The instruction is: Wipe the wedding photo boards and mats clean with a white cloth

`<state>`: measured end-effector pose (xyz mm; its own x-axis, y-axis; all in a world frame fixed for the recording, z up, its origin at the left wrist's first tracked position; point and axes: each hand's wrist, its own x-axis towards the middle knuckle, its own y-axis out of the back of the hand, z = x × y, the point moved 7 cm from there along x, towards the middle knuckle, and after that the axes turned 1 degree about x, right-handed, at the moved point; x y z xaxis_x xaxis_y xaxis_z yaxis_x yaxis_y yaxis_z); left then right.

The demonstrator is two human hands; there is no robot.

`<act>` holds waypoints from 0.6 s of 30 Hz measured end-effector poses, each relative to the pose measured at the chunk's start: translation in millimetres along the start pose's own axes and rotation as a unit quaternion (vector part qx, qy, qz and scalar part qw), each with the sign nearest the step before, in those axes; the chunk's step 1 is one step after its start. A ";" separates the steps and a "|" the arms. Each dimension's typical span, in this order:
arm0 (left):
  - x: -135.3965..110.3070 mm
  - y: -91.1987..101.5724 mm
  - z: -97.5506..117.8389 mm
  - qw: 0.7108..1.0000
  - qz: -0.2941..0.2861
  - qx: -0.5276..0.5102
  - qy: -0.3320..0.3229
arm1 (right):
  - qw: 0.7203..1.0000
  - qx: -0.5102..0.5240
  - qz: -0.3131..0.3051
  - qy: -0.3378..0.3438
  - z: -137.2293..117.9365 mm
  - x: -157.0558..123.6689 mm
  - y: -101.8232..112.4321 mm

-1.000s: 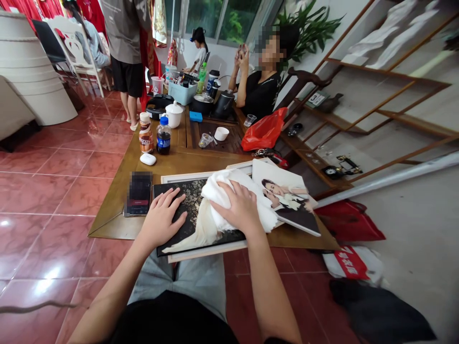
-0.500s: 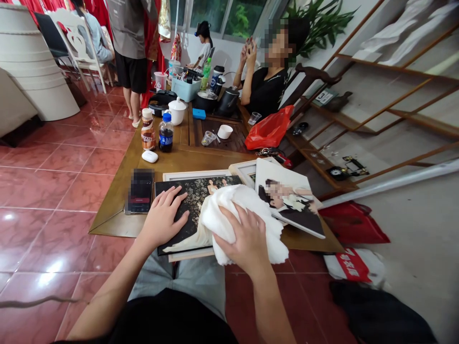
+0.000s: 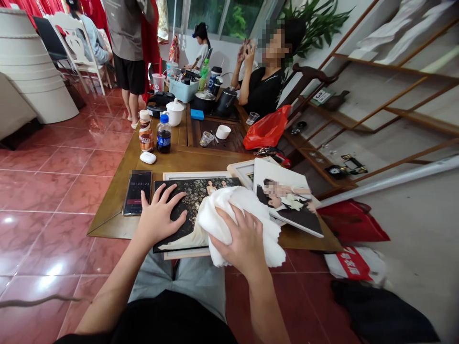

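My left hand (image 3: 161, 217) lies flat on a dark-backed wedding photo panel (image 3: 193, 203), fingers spread and holding nothing. My right hand (image 3: 244, 243) grips a bunched white cloth (image 3: 218, 222) pressed against the panel's lower right part. The panel rests on a pale wooden frame (image 3: 186, 175) on a wooden table (image 3: 111, 224). To the right, a large portrait print (image 3: 287, 193) leans over another light frame (image 3: 241, 171), close to the cloth. A phone (image 3: 136, 193) showing a timer lies just left of my left hand.
Beyond the frames stand a cola bottle (image 3: 164, 134), a milk-tea bottle (image 3: 146, 131), a white earbud case (image 3: 148, 157), and a tea tray (image 3: 215, 136). A red plastic bag (image 3: 267, 129) sits at the table's right. A seated person (image 3: 263, 91) and a standing person (image 3: 129, 52) are beyond the table.
My right hand and the cloth have moved toward me and to the right, uncovering the couple in the photo. My left hand stays on the panel, its fingers spread wider.
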<state>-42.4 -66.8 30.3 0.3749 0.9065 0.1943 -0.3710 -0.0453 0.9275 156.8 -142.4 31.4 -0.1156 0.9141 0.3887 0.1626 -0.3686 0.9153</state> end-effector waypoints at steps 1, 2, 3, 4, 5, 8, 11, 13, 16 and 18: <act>0.9 0.1 -0.4 1.000 -0.003 0.000 -0.002 | 1.000 -0.001 0.000 -0.001 -0.7 -0.1 0.4; 1.7 0.0 -0.9 1.000 -0.006 -0.001 -0.004 | 1.000 -0.001 -0.001 -0.002 -1.0 0.0 0.5; 2.2 -0.4 -1.6 1.000 -0.010 -0.004 -0.004 | 1.000 -0.001 -0.003 -0.003 -1.2 0.1 0.5; 2.7 -1.1 -2.3 1.000 -0.014 -0.006 -0.003 | 1.000 -0.001 -0.005 -0.005 -1.1 0.3 0.5; 2.9 -1.9 -3.0 1.000 -0.019 -0.009 -0.001 | 1.000 -0.001 -0.007 -0.005 -1.2 0.5 0.5; 3.0 -3.6 -4.3 1.000 -0.026 -0.014 0.001 | 1.000 -0.001 -0.006 -0.006 -1.5 1.2 1.3; 2.5 -3.0 -4.3 1.000 -0.020 -0.011 -0.001 | 1.000 0.002 -0.007 -0.010 -1.6 2.2 1.6; 2.6 -2.9 -4.4 1.000 -0.019 -0.006 -0.001 | 1.000 0.006 -0.009 -0.013 -1.1 3.8 1.0; 4.9 -3.8 -5.1 1.000 -0.022 0.001 0.000 | 1.000 0.012 -0.006 -0.016 1.4 8.8 -1.4; 8.3 -4.5 -6.5 1.000 -0.021 0.006 0.003 | 1.000 0.016 -0.002 -0.015 3.8 13.9 -4.2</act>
<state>-43.2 -56.3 25.7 0.3853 0.9101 0.1525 -0.3444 -0.0115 0.9388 158.3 -127.5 32.6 -0.0866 0.9207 0.3806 0.1937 -0.3592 0.9129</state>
